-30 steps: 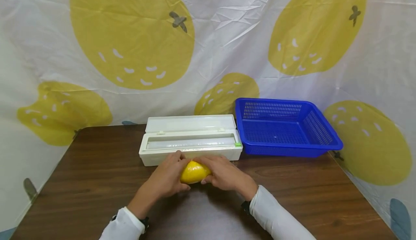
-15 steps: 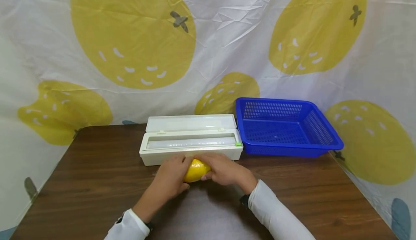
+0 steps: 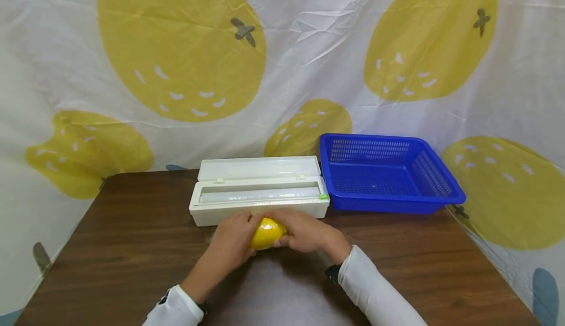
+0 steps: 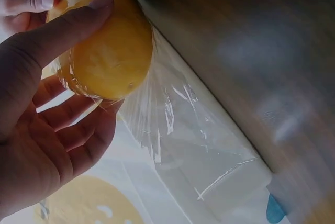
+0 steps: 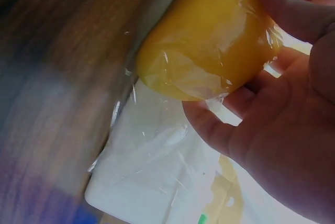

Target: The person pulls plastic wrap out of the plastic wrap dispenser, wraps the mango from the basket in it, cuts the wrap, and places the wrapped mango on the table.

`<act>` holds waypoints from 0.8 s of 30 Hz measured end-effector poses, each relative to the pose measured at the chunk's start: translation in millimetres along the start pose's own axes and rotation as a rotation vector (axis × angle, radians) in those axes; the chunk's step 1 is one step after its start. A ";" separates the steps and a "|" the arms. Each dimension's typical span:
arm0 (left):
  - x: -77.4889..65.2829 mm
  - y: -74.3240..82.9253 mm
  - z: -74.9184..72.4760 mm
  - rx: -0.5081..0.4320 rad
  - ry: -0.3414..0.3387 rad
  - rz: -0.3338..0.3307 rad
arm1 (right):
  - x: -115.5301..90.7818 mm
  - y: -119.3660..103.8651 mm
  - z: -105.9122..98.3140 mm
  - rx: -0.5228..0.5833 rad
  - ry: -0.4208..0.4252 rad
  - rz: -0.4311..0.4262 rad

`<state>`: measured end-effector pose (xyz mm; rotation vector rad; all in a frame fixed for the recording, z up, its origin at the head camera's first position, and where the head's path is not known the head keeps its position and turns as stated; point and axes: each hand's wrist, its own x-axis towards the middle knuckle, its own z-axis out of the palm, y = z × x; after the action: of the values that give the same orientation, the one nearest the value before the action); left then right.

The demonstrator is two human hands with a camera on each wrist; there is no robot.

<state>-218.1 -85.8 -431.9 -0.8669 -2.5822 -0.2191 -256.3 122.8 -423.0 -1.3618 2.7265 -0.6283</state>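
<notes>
Yellow fruit: held just in front of the dispenser's near side, [image 3: 268, 233] between two hands, wrapped in shiny clear film; I can't tell whether it touches the tabletop [image 3: 132, 267].
Left hand: gripping the fruit, [image 3: 233, 241] a little further right than a second ago and covering more of it.
Right hand: gripping the fruit's other side, [image 3: 304, 231] in nearly the same place as before.
Film dispenser: white, lid raised, roll inside, [image 3: 265, 213] unmoved since then.
Blue basket: just right of the dispenser, [image 3: 397, 206] also unmoved.
Left wrist view: the thumb lies across the fruit, fingers curled on the far side; a loose sheet of clear film [image 4: 170, 114] fans from the fruit over the white dispenser, a spread the head view hardly shows.
Right wrist view: the fruit's rounded end, film creased over it, and the right hand's fingers curled beside it.
</notes>
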 end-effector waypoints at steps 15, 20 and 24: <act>0.4 -7.4 -7.8 -0.115 -0.024 -0.005 | -3.1 -8.3 -6.6 -0.034 0.102 0.137; 1.4 -10.6 -8.5 -0.155 -0.046 -0.023 | -4.0 -14.5 -8.1 -0.137 0.137 0.153; 2.6 -13.9 -9.3 -0.201 -0.086 -0.061 | -4.6 -22.2 -10.7 -0.263 0.188 0.142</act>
<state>-225.3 -98.0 -422.7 -0.8847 -2.7032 -0.4752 -238.7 118.1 -405.8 -1.1904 3.1166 -0.4190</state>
